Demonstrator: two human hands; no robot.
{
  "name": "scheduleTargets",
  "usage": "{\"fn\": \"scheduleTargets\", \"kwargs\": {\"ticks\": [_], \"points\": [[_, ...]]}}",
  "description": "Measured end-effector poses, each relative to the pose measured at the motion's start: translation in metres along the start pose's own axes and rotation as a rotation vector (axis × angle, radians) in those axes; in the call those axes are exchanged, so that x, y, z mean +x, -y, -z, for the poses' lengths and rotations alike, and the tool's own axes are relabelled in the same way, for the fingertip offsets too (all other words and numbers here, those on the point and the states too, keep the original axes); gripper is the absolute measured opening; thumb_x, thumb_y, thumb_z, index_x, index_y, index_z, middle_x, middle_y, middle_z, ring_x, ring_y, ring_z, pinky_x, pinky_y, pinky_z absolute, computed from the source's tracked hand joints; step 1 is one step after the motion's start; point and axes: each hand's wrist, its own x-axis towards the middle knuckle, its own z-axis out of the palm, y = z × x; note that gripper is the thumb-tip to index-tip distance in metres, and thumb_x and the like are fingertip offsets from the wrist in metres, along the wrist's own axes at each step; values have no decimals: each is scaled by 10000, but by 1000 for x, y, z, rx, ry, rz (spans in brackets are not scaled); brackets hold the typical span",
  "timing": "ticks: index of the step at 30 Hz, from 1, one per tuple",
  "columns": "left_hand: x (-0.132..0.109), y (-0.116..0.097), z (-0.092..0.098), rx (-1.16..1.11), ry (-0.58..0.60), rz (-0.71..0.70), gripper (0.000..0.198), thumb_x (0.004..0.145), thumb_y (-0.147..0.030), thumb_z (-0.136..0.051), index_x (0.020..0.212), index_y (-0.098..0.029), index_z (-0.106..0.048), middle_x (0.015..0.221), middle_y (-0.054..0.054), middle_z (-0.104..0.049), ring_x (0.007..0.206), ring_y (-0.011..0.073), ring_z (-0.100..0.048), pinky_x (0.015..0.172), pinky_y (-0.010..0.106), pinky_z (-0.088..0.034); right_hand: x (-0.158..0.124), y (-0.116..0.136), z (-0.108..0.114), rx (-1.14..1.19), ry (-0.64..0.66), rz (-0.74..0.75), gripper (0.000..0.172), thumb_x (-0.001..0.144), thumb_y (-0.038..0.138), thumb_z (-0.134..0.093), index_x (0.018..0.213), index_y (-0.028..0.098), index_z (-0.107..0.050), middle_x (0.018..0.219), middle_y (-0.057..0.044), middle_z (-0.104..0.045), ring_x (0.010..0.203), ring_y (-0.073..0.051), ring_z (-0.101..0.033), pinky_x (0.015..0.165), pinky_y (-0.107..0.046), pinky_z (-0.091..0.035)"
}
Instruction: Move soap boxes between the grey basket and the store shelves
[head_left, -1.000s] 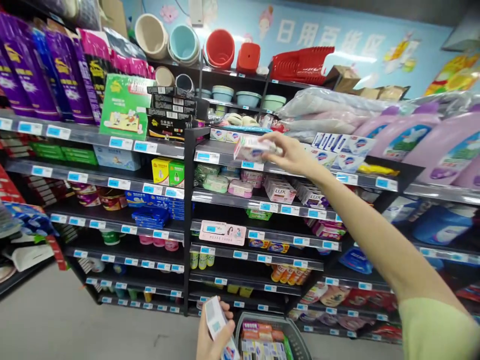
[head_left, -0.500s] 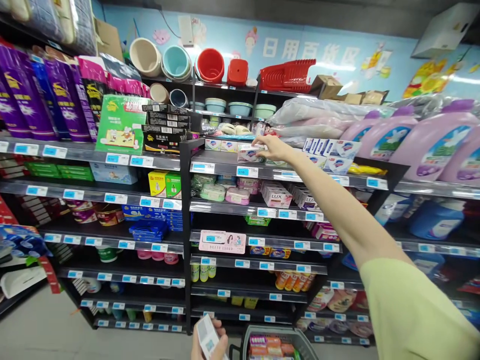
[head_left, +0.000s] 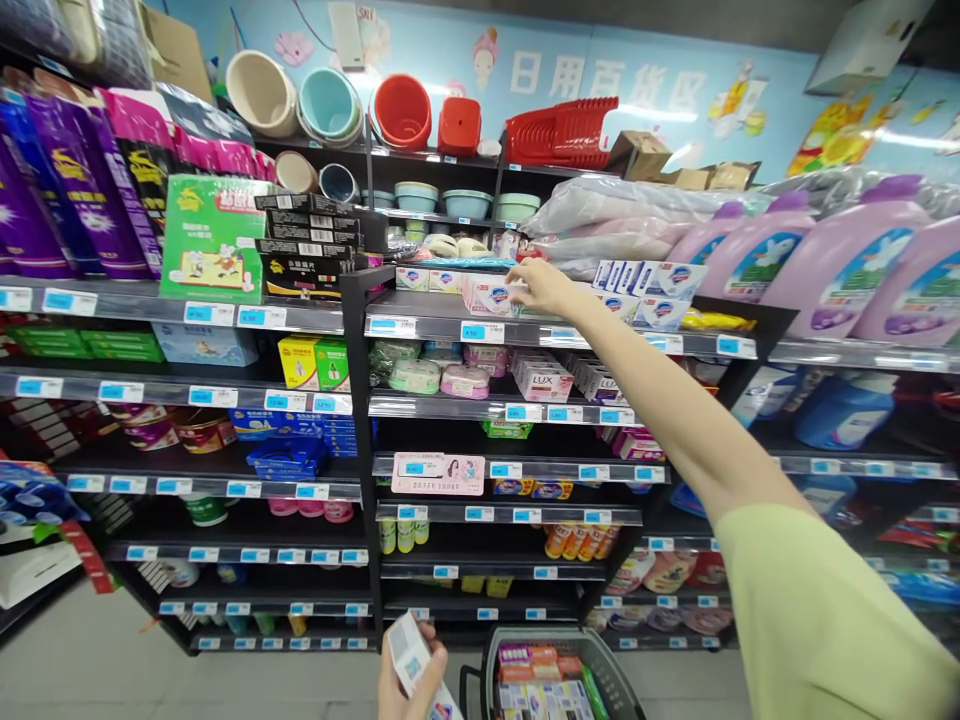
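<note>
My left hand (head_left: 411, 672) is closed around a white soap box (head_left: 414, 655) at the bottom middle, with a printed square code on the side facing me. My right arm stretches up to the top shelf of the middle rack. There my right hand (head_left: 546, 290) has its bent fingers at the right end of a white and pink soap box (head_left: 487, 295), which rests near the shelf edge. The fingers partly cover that end. Behind and left of it lie more soap boxes (head_left: 429, 281). A stack of soap boxes (head_left: 651, 292) stands to the right, beyond my wrist.
A dark shopping basket (head_left: 616, 672) holding several packs stands on the floor below the shelves. Purple detergent bottles (head_left: 840, 255) line the right rack. On the left are a green box (head_left: 214, 240) and black boxes (head_left: 304, 250). LUX soap packs (head_left: 544, 382) sit one shelf lower.
The view has tilted slightly, showing more of the basket. My right hand has shifted a little right along the soap box, which stays on the shelf. My left hand still holds its box.
</note>
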Motion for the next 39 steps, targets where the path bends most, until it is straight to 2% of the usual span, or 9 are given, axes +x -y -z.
{"fn": "scheduleTargets", "kwargs": {"ticks": [6,8,12,17,23,27,32,35,39], "points": [[-9,-26,-7,-166,50,115,768,667,-592,-877,1278,-245,-569,1075,56,-680,944,231,-651,826,306,-502,-52,85,26,162,-290,133,271,952,307,-511,1157,192,-644,1153,-142,-644,1118,-340,-583,991,-537,-467],[-10,-42,-14,-282,115,159,760,709,-594,-838,1324,-254,-546,1107,54,-672,1000,241,-647,850,311,-499,-83,127,32,262,-158,216,251,988,359,-487,1108,210,-650,1005,-104,-680,955,-289,-631,895,-459,-496],[-2,-70,-31,-273,287,-7,670,784,-484,-802,1350,-251,-531,1159,51,-646,1063,234,-615,892,312,-484,-151,195,27,414,376,385,336,995,516,-519,1102,232,-663,853,-72,-715,715,-231,-637,670,-346,-449],[-5,-90,-58,32,493,-299,648,833,-376,-779,1404,-249,-498,1307,74,-623,1216,278,-582,1064,380,-446,-203,235,8,497,730,454,476,998,586,-497,1224,193,-641,831,-98,-722,699,-239,-654,595,-313,-391],[-4,-109,-77,399,390,-654,616,828,-322,-794,1389,-254,-549,1342,98,-610,1235,290,-592,1072,405,-464,-207,216,7,725,756,321,415,919,327,-648,1298,192,-547,876,-40,-710,736,-191,-628,636,-282,-441],[12,-121,-70,342,413,-532,677,845,-339,-780,1447,-271,-479,1277,89,-657,1100,245,-678,970,398,-554,-203,188,7,952,728,140,417,964,430,-610,1312,216,-526,893,-25,-717,757,-173,-646,648,-279,-494],[33,-138,-62,208,522,-440,420,810,-343,-811,1169,-188,-659,1195,113,-718,1067,254,-708,878,362,-610,-209,166,0,1127,679,13,517,933,473,-662,1353,213,-509,1119,-87,-728,969,-204,-701,781,-326,-586],[48,-173,-79,244,459,-600,374,777,-300,-836,1105,-180,-704,1107,99,-751,937,230,-731,843,364,-626,-199,155,9,1047,514,74,497,901,415,-709,1330,217,-558,1156,-92,-729,1034,-228,-699,888,-397,-594],[65,-258,-137,298,434,-1105,273,824,-211,-778,1092,-200,-731,1188,74,-740,1104,238,-698,977,401,-609,-157,127,39,789,50,131,387,887,329,-707,1260,250,-640,1241,-75,-712,1066,-247,-681,981,-467,-572]]}}
